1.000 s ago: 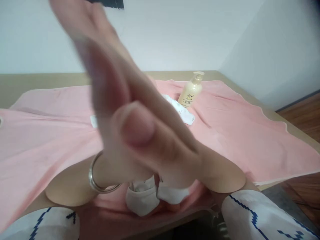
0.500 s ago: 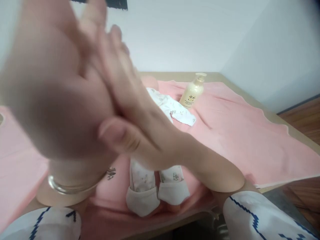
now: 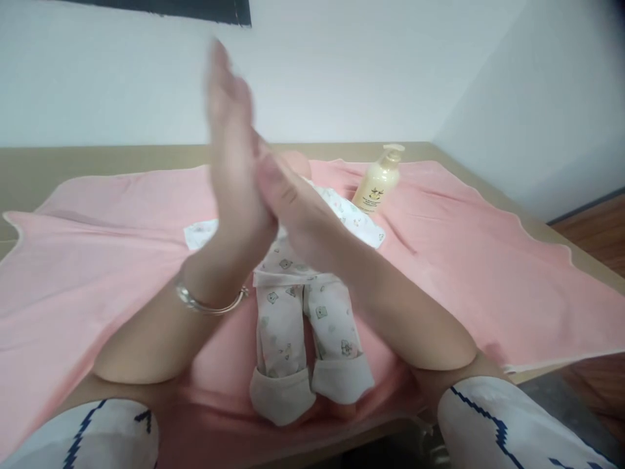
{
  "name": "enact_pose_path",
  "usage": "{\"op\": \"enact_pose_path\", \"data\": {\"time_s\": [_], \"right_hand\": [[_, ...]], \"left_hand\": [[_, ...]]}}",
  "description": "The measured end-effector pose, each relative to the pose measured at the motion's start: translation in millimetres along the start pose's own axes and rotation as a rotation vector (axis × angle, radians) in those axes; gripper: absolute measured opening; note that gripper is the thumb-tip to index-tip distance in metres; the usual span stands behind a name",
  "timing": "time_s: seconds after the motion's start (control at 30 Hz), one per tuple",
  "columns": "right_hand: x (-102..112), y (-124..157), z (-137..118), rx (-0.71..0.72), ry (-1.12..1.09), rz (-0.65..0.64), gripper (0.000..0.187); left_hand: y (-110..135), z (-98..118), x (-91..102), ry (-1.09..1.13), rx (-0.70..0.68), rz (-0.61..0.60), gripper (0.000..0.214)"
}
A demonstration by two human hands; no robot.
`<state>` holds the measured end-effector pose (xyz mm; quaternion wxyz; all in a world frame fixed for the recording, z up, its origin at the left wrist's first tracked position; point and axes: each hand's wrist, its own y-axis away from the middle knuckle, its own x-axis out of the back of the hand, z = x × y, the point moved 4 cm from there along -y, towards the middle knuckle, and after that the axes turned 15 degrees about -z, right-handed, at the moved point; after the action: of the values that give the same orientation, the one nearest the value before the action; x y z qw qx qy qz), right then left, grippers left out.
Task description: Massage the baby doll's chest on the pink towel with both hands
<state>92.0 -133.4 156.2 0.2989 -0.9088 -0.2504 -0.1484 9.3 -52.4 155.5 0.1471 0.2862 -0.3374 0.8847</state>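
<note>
Nearest you, your white sleeves (image 3: pixel 483 420) frame the dressed figure (image 3: pixel 282 319), which lies on its back on the pink cloth (image 3: pixel 493 280) between your forearms, its turned-up cuffs (image 3: pixel 283 396) towards you and its head end away. Above its middle, with no touch on it that can be made out, your left hand (image 3: pixel 237 166), bracelet (image 3: pixel 211 307) at the wrist, meets your right hand (image 3: pixel 307 212) palm to palm. Your left fingers are straight and unclenched; your right hand also lies flat, its thumb against the left, though most of its fingers are hidden. Nothing shows in either grasp. The step in hand looks like pressing or rubbing the palms together, the slight blur on the left suggesting motion. Any next move on something else would call for parting the palms first, then lowering them gently, since the figure lies directly beneath. Past your hands, its printed sleeve reaches out to the right, and close beside that stands the pump bottle (image 3: pixel 377 185), seeming to lean right, nearer your right arm. Farthest off run the worktop (image 3: pixel 112 158) edge and the pale wall (image 3: pixel 351 78).
</note>
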Motion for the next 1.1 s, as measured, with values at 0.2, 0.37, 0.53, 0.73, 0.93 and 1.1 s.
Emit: {"op": "enact_pose_path", "data": {"time_s": [0.2, 0.37, 0.53, 0.73, 0.93, 1.1], "right_hand": [[25.0, -0.8, 84.5, -0.172, 0.141, 0.285, 0.076], [25.9, 5.6, 126.9, -0.318, 0.435, 0.344, 0.086], [34.9, 12.2, 148.4, -0.3, 0.551, 0.213, 0.092], [52.3, 32.2, 173.1, -0.397, 0.619, 0.022, 0.084], [50.8, 36.8, 165.8, -0.451, 0.665, -0.08, 0.066], [33.2, 32.9, 140.9, -0.582, 0.844, -0.046, 0.063]], "left_hand": [[-7.8, -50.1, -53.0, 0.293, 0.062, 0.005, 0.046], [11.6, -91.1, -83.2, 0.068, 0.097, 0.019, 0.046], [26.2, -98.9, -93.8, -0.049, 0.218, -0.09, 0.052], [40.4, -88.4, -88.0, -0.309, 0.236, -0.278, 0.059], [68.3, -77.8, -93.1, -0.251, 0.224, -0.356, 0.072], [65.9, -74.1, -92.4, -0.309, 0.126, -0.415, 0.065]]}}
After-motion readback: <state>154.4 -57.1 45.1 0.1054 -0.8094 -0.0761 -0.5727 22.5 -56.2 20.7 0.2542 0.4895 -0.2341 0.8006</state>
